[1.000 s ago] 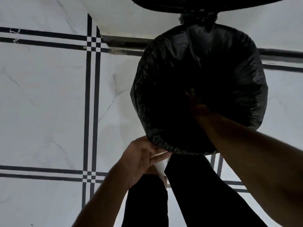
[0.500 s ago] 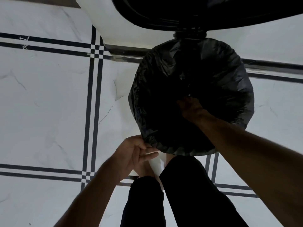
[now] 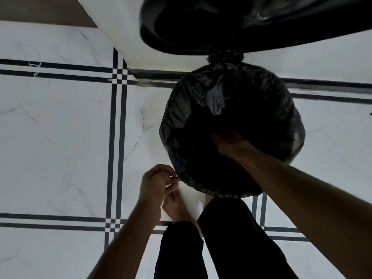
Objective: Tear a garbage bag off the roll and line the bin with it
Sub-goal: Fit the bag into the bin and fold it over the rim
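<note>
Right hand (image 3: 227, 142) reaches down inside the bin mouth, fingers lost in the dark plastic; whether they grip the film or only press it I cannot tell. Left hand (image 3: 158, 185) sits at the near rim, fingers curled, pinching the bag's edge just where it folds over.

Garbage bag (image 3: 201, 125), black and crinkled, already drapes over the round bin (image 3: 188, 193) all the way round; a strip of the bin's pale wall shows below the overhang beside the left hand. The bin's dark lid (image 3: 181, 29) stands raised behind, hinged at the far side.

Person stands over it, dark trousers, a bare foot (image 3: 177, 208) close against the bin base. White marble-look floor (image 3: 60, 137) with black line borders.

Risks, as I judge them: pushing the bag down hard with the right hand could drag the overhang off the rim, most likely on the far side, which no hand holds. Thin film may split under the fingers. The lid could drop on the arm.
</note>
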